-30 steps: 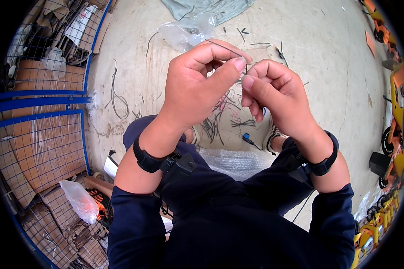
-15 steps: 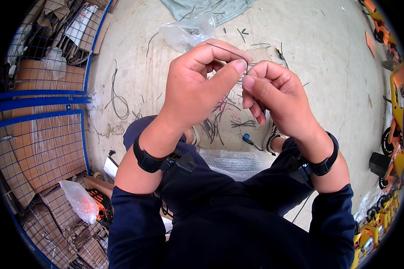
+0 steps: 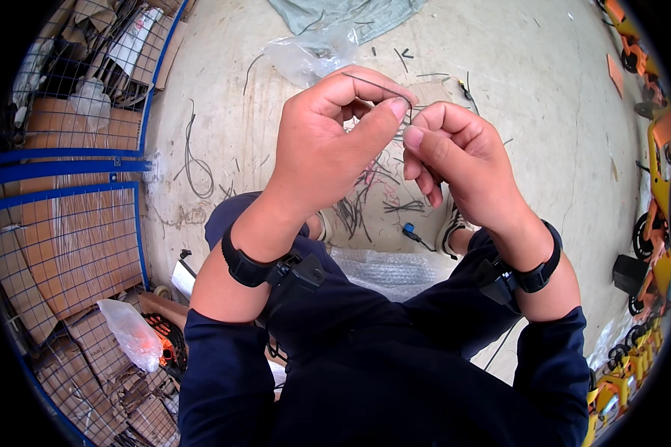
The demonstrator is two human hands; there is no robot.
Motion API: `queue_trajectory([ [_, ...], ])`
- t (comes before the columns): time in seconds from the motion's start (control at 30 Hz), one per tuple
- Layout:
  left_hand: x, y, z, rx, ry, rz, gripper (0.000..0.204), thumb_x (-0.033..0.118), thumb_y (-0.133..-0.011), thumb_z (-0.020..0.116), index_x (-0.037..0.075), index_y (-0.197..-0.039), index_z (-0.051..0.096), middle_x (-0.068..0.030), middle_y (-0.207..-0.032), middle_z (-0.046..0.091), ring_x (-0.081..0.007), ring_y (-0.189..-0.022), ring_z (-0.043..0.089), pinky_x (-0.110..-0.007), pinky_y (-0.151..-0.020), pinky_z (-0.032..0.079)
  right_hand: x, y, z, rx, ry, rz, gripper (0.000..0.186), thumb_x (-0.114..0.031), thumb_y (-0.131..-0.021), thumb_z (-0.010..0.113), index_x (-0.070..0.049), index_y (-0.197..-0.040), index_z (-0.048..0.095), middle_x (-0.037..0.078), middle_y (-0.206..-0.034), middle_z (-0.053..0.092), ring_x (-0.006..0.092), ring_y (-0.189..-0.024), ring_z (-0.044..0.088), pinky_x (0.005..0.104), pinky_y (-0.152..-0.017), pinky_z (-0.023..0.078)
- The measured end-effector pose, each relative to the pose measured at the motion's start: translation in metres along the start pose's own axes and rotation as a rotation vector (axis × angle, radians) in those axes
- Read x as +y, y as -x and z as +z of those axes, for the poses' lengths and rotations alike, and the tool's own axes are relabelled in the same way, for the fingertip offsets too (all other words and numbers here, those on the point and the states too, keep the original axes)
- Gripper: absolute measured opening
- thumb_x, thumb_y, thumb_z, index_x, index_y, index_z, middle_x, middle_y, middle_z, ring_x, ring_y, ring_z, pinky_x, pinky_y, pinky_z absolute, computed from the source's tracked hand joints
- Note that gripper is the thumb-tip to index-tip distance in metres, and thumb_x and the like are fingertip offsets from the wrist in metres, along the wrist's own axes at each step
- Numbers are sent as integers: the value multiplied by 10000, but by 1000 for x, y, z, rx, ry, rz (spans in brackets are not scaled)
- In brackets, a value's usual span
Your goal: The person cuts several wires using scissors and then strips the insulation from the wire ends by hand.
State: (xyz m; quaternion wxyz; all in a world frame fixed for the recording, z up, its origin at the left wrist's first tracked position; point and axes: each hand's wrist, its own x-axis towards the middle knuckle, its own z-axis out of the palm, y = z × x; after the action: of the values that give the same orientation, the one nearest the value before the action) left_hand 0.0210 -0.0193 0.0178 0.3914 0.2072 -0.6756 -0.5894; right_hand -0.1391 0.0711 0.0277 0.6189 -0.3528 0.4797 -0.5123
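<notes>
My left hand (image 3: pixel 335 138) is closed on a thin dark wire (image 3: pixel 373 83), pinched between thumb and forefinger. The wire runs over the forefinger and bends sharply downward near the thumb tip. Just to the right, my right hand (image 3: pixel 455 156) has its thumb and forefinger pressed together at the lower end of the wire, with the other fingers curled. Below both hands, loose short dark wire pieces (image 3: pixel 354 212) are scattered on the concrete floor. A blue connector on a black cable (image 3: pixel 409 229) lies near my right foot (image 3: pixel 455 238).
Blue mesh cages with cardboard (image 3: pixel 74 246) line the left. Orange and yellow wheeled machines (image 3: pixel 649 208) line the right. A grey-green sheet (image 3: pixel 350 15), a clear plastic bag (image 3: pixel 306 56), a cable loop (image 3: pixel 201 167) and bubble wrap (image 3: pixel 380 272) lie on the floor.
My hands and the pinched wire have shifted very slightly to the right and down, with the same grip. The surroundings look the same.
</notes>
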Motion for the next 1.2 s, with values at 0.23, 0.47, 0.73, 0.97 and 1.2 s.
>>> queue_trajectory([
  [0.23, 0, 0, -2, -13, 7, 19, 45, -21, -900, 580, -42, -918, 615, -138, -1018, 661, -168, -946, 615, -302, -843, 497, 1, 0, 0, -1, 3, -7, 171, -194, -941, 632, -27, -917, 604, 24, -729, 649, 32, -559, 537, 176, -449, 420],
  [0.47, -2, 0, 0, -2, 10, -6, 60, -17, -903, 585, -44, -938, 626, -129, -1008, 659, -163, -942, 615, -302, -851, 499, 2, 0, 0, 10, 12, -36, 182, -212, -948, 628, -32, -940, 603, 19, -731, 646, 31, -558, 537, 174, -443, 418],
  [0.73, -1, 0, 1, -14, 12, -49, 119, -9, -909, 588, -37, -995, 665, -100, -993, 661, -147, -928, 618, -287, -848, 500, 3, -3, 1, 43, 6, -99, 219, -251, -954, 637, -35, -965, 602, 13, -725, 637, 31, -549, 542, 171, -442, 416],
  [0.97, 5, 1, 4, -19, 39, -101, 146, 23, -908, 597, -33, -1015, 680, -88, -1000, 671, -116, -862, 597, -249, -753, 484, 6, 1, 4, 112, 35, -202, 148, -180, -949, 633, -36, -961, 604, 9, -735, 639, 21, -554, 538, 160, -445, 407],
  [1.2, 6, 1, 4, -27, 193, -216, 170, 46, -896, 620, -31, -1037, 676, -88, -996, 671, -115, -805, 584, -249, -719, 485, 4, 4, 9, 163, 70, -305, 97, -118, -939, 629, -26, -955, 603, 7, -741, 639, 7, -550, 531, 146, -448, 396],
])
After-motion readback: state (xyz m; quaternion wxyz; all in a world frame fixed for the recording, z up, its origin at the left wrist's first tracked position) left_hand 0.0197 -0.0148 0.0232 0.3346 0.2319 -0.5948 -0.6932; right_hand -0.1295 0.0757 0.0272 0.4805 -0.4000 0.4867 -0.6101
